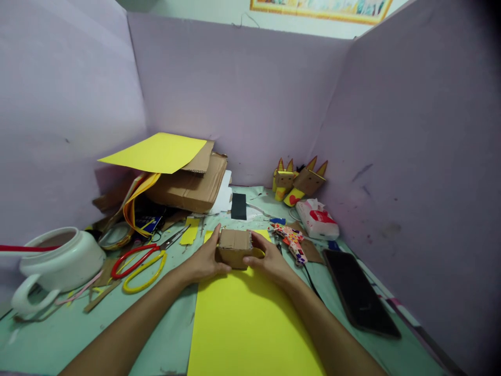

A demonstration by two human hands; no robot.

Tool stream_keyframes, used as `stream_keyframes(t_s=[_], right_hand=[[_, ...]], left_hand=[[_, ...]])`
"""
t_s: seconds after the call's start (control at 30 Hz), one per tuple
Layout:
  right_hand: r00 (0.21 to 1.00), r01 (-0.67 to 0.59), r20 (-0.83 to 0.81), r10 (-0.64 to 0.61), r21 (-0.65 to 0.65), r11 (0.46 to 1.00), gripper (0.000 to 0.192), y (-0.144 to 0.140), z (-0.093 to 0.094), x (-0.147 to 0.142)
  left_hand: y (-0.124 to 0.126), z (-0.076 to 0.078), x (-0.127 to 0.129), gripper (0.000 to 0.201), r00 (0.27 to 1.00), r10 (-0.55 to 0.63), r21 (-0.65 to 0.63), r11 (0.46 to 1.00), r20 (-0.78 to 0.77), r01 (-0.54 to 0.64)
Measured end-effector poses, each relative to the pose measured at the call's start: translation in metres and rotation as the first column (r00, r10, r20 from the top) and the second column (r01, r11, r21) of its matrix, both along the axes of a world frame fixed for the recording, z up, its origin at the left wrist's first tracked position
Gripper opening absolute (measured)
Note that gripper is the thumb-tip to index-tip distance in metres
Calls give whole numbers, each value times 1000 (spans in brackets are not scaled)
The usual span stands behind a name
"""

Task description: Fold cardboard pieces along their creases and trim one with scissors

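A person grips a small cardboard box (235,255) between two bare hands at a table (164,329) enclosed by pale lilac panels (238,94). The left hand (207,256) holds the box's left side, its thumb at the lower front edge, while the right hand (270,258) is closed on the opposite side, thumb against the front face. The box is over the far end of a large yellow sheet (250,329) that runs toward the person; whether it touches the paper cannot be told.

To the left lie scissors (144,265) with one red and one yellow handle loop, their blades slightly parted, near a white ceramic pot (72,263). Behind them, another yellow sheet (156,151) tops a stack of cardboard (188,183). A small yellow scrap (190,231) lies just beyond the scissors' tips, and a dark rectangle (238,206) lies beyond the box.

On the right, a floral-patterned tool (290,241) with a black cord lies near the right hand, with a dark phone (358,292) nearer the panel and a tissue pack (317,218) behind. Cardboard figures (299,181) with pointed ears stand in the far right corner.
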State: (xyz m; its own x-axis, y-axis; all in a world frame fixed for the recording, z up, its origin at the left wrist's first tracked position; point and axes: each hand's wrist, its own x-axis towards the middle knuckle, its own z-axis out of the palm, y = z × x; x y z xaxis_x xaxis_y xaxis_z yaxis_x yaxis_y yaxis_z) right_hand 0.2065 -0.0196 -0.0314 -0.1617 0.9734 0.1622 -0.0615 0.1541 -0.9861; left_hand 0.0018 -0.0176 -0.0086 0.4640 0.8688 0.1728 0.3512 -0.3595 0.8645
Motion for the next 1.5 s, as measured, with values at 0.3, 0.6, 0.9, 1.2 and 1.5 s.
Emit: stream_keyframes(t_s=[0.3,0.6,0.9,1.2,1.5], right_hand=[[997,-75,-15,76,17,997,71,2,0,0],[996,-90,31,89,54,994,68,2,-6,-1],[995,-69,73,64,74,995,71,3,-8,-2],[993,-84,90,81,29,996,71,3,-2,0],[992,-78,94,84,-67,995,57,-6,11,-1]], left_hand=[[4,18,-12,74,996,-41,72,996,-75,47],[1,5,0,67,1000,27,81,996,-2,-27],[7,2,1,63,999,-7,72,997,32,5],[9,7,-2,73,994,-87,30,996,72,85],[10,1,-4,42,994,94,20,995,59,-95]])
